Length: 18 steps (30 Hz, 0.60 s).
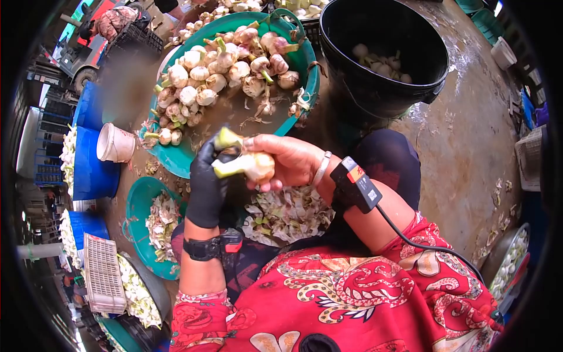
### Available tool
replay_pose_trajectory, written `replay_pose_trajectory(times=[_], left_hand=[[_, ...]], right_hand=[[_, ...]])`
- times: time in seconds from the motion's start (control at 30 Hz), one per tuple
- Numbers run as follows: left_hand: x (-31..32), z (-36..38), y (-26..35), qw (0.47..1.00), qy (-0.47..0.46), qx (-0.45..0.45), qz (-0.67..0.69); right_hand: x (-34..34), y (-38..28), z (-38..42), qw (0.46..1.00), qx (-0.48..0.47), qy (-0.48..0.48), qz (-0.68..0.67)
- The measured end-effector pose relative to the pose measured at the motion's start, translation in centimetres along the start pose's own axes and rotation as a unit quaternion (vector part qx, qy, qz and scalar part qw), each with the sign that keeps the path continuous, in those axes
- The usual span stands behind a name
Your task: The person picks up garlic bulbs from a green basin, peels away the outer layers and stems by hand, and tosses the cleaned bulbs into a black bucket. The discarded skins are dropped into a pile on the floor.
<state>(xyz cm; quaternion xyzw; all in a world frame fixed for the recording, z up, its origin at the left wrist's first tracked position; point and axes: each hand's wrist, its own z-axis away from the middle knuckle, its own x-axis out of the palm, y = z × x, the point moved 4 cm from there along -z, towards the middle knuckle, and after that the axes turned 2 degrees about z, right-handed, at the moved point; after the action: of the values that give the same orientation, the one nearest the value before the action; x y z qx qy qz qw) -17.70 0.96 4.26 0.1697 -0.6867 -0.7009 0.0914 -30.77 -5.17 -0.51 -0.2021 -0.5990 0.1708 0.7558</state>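
My left hand, in a black glove, is closed around the green stem end of a garlic bulb, near the picture's middle. My bare right hand has its fingers wrapped round the pale garlic bulb, whose cut stem points left. Another green stem piece shows between the fingertips of both hands. Just beyond the hands, a green basin holds many garlic bulbs with stems. Peeled skins lie in a heap below my hands.
A black bucket with some bulbs stands at the upper right. On the left are a small green basin of skins, a pink bucket, blue tubs and a plastic crate. Another person bends at the upper left.
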Motion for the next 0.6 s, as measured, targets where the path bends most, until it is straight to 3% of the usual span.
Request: replay_pose_trajectory(times=[0.13,0.27,0.3,0.37,0.4,0.47,0.53,0.6], left_hand=[[-0.2,2.3,-0.1,0.985,-0.034,-0.086,0.145],[0.1,2.2,-0.2,0.996,-0.001,-0.042,0.080],[-0.2,2.0,0.0,0.999,0.002,-0.038,0.029],[-1.1,1.5,0.2,1.000,0.013,-0.026,-0.011],[-1.7,1.2,-0.1,0.999,0.015,-0.026,-0.011],[-3.2,0.2,-0.1,0.997,0.026,0.024,0.072],[-5.4,-0.6,-0.1,0.989,0.051,0.050,0.128],[-6.6,-0.8,1.0,0.989,0.058,0.092,0.097]], right_hand=[[-0.9,-0.8,0.0,0.992,-0.081,0.080,0.049],[-0.6,-0.1,-0.8,0.990,-0.093,0.087,0.060],[-0.8,-0.6,-0.8,0.971,-0.158,0.125,0.130],[-0.3,-1.9,-0.3,0.881,-0.308,0.204,0.296],[0.8,-3.0,1.2,0.758,-0.355,0.282,0.469],[3.4,-3.1,2.1,0.513,-0.576,0.232,0.593],[5.2,-1.3,2.4,0.554,-0.528,0.133,0.630],[3.8,0.1,1.4,0.585,-0.420,0.122,0.684]])
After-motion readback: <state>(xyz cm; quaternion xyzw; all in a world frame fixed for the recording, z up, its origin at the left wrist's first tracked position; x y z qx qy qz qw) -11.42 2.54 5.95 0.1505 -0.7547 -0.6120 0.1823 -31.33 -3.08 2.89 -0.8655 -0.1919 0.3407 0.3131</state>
